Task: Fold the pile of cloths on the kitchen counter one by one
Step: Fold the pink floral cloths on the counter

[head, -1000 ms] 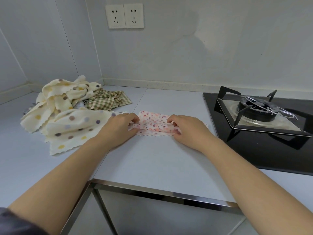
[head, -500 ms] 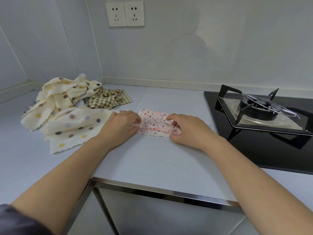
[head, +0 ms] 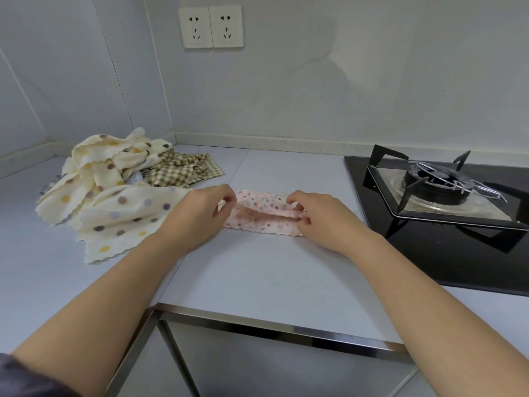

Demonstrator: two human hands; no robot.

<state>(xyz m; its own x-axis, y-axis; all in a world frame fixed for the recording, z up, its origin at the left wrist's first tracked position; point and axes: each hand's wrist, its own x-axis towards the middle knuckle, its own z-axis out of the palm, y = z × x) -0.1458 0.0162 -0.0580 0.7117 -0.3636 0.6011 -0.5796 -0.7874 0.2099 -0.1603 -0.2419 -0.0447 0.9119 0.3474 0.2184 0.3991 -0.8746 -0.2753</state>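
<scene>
Between the two hands, as the head camera sees it, the pink spotted cloth (head: pixel 262 222) lies on the bench (head: pixel 257 282) as a narrow strip. Its long axis runs left to right, square to the forearms. The left hand (head: pixel 197 217) pinches the strip's left end between thumb and forefinger, with the other fingers curled. The right hand (head: pixel 322 220) pinches the right end the same way. Both hold an upper layer a little off the lower one, so a shadowed gap opens along the middle. Each hand sits at its own end, equally near, so the coming fold looks like work for both together, carrying the lifted edge across the short way. Whether towards the body or away from it, I cannot tell.

The pile of cloths (head: pixel 114 193) sits just to the left, its cream dotted edge running up to the left hand. A checked cloth (head: pixel 183 170) lies on its far side. The gas hob (head: pixel 440 196) stands to the right, apart from the strip.

Both ends of the strip lie under the hands, so the number of layers is unclear. The pinching fingertips are blurred. What lies low in the pile cannot be made out.
</scene>
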